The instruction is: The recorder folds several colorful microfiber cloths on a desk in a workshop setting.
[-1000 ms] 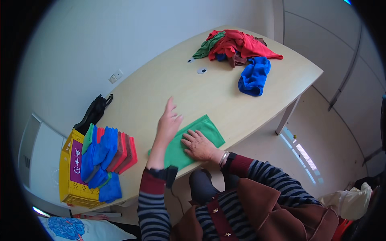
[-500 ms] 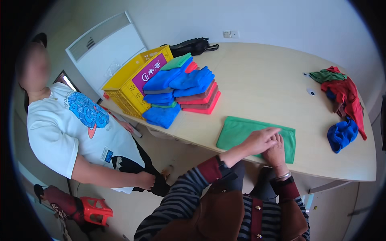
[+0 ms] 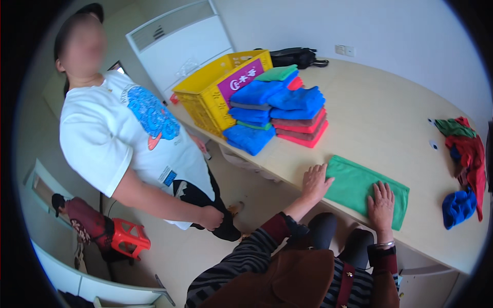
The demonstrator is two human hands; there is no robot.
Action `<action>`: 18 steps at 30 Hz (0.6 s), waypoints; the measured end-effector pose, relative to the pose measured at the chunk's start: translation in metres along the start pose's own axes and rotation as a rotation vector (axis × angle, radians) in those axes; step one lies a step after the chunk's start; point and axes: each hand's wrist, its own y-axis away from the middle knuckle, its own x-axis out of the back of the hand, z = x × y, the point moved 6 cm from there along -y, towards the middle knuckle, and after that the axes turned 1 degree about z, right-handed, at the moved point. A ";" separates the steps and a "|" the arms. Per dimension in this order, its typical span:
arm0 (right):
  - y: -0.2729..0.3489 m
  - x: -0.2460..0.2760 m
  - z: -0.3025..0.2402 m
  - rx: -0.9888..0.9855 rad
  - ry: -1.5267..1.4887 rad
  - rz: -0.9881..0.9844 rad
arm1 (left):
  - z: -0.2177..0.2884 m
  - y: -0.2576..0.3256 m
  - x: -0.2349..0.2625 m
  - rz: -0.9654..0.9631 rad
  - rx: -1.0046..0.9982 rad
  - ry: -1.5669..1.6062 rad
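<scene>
A green cloth (image 3: 354,182), folded into a flat rectangle, lies along the near edge of the table. My right hand (image 3: 380,208) rests flat on its right part with the fingers stretched out. At the cloth's left end is my left hand (image 3: 315,185), fingers spread and its tips by the cloth's edge; it grips nothing. Further left stand two stacks of folded cloths: a mostly blue stack (image 3: 251,115) and, beside it, a stack with blue on top and brown and red cloths (image 3: 303,123) below.
Behind the stacks stands a yellow crate (image 3: 205,100), with a black bag (image 3: 295,57) past it. Crumpled red, green and blue cloths (image 3: 467,159) lie at the table's right end. A person in a white T-shirt (image 3: 123,133) stands at left; another sits on a red stool (image 3: 128,238).
My hands were together over the green cloth's right part; the left one has moved to its left end and the right one lies flat. The view has swung left.
</scene>
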 end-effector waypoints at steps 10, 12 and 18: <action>-0.006 -0.010 0.004 -0.001 0.049 -0.068 | -0.015 -0.030 -0.043 -0.181 0.230 0.054; -0.005 -0.013 0.006 -0.004 0.055 -0.070 | -0.017 -0.036 -0.049 -0.230 0.323 0.182; -0.002 -0.015 0.006 0.001 0.044 -0.093 | -0.041 -0.039 -0.081 -0.444 0.506 1.016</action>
